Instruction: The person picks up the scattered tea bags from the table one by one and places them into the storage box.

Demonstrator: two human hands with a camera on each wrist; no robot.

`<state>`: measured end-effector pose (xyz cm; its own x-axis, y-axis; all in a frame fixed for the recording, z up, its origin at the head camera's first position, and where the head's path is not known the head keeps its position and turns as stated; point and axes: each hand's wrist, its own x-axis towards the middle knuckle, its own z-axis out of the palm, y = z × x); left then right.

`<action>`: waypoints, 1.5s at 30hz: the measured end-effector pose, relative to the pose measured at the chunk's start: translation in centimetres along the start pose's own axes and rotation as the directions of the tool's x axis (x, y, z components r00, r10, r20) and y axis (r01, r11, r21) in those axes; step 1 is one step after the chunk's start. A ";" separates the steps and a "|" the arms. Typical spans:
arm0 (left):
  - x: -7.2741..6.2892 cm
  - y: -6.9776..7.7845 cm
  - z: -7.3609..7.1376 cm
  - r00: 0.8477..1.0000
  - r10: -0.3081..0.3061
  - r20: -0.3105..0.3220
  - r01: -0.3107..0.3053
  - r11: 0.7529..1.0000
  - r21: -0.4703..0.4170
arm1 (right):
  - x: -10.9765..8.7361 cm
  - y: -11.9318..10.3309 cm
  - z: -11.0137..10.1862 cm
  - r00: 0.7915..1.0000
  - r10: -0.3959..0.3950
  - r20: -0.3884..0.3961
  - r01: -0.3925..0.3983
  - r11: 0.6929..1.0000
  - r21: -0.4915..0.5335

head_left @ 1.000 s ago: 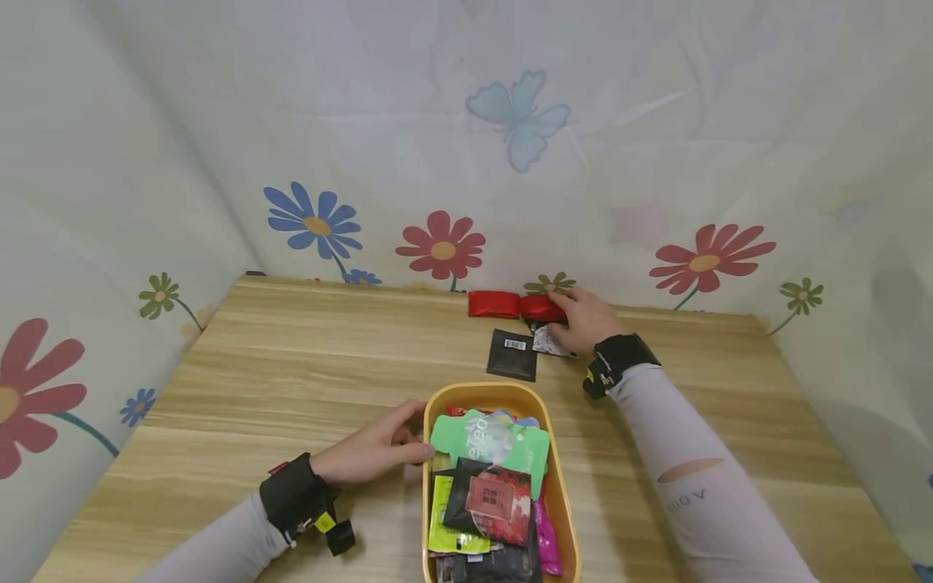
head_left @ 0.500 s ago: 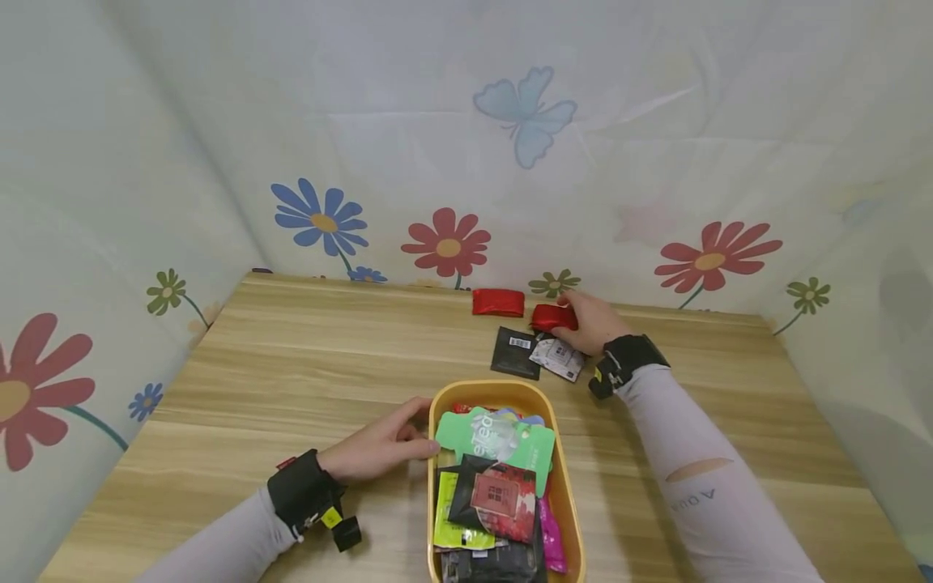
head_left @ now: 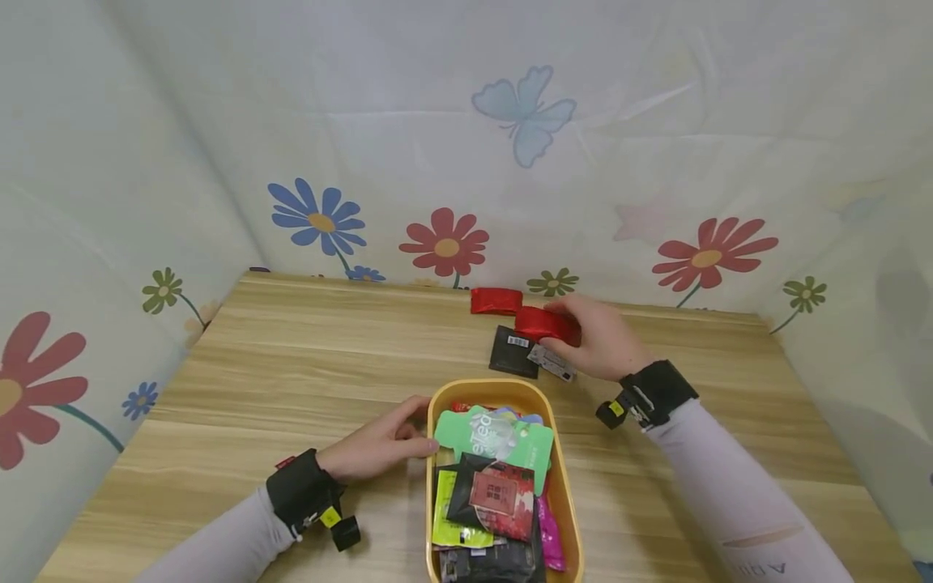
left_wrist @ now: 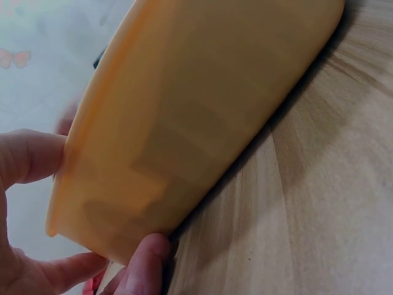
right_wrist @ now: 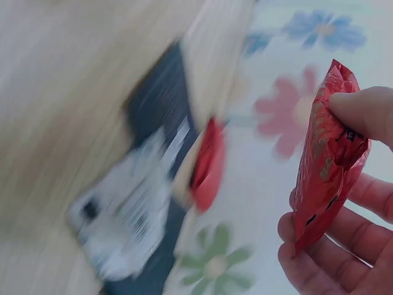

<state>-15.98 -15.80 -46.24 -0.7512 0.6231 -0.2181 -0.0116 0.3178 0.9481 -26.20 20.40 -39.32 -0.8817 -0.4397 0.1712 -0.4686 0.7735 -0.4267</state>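
My right hand pinches a shiny red packet between thumb and fingers, lifted above the table. Below it lie a black sachet with a barcode label and a white printed sachet, partly hidden by the hand in the head view. Another red packet lies by the back wall. My left hand holds the left side of a yellow plastic basket, thumb at the rim and fingers against its lower end. A green packet, a black-and-red packet and several others fill the basket.
The basket stands on a wood-grain table near the front. A pale flowered curtain closes off the back and sides. Inside the basket, a yellow-green packet and a magenta packet also show.
The right hand has picked the red packet up off the white sachet, raising it and bringing it nearer. The white sachet shifted slightly as it was uncovered. The left hand stays at the basket.
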 end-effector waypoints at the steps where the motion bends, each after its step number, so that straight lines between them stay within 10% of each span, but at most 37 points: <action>1: 0.0 0.0 0.0 1.000 0.001 0.000 -0.001 1.000 -0.001 | -0.3 -0.8 -0.2 0.999 -0.034 -0.011 0.034 0.999 0.000; 10: 0.0 0.1 0.0 1.000 0.014 0.001 -0.013 1.000 -0.020 | -2.8 -7.8 -1.0 0.969 -0.246 0.011 0.242 0.962 0.129; 16: -0.1 0.2 0.0 1.000 0.019 0.002 -0.019 1.000 -0.019 | -3.9 -9.6 -0.3 0.953 -0.224 0.202 0.203 0.972 0.120; 28: 0.0 0.2 0.0 1.000 0.027 -0.007 -0.027 1.000 -0.001 | -2.2 -2.5 0.8 0.978 -0.036 0.206 0.043 0.999 -0.028; 45: -0.1 0.5 0.1 1.000 0.015 -0.012 -0.015 1.000 0.001 | 0.5 6.0 3.9 0.947 0.198 0.254 -0.156 0.972 -0.177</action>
<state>-15.82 -15.65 -45.74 -0.7590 0.6193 -0.2010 0.0002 0.3090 0.9511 -29.21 23.03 -45.28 -0.9137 -0.3786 -0.1480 -0.3272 0.9010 -0.2847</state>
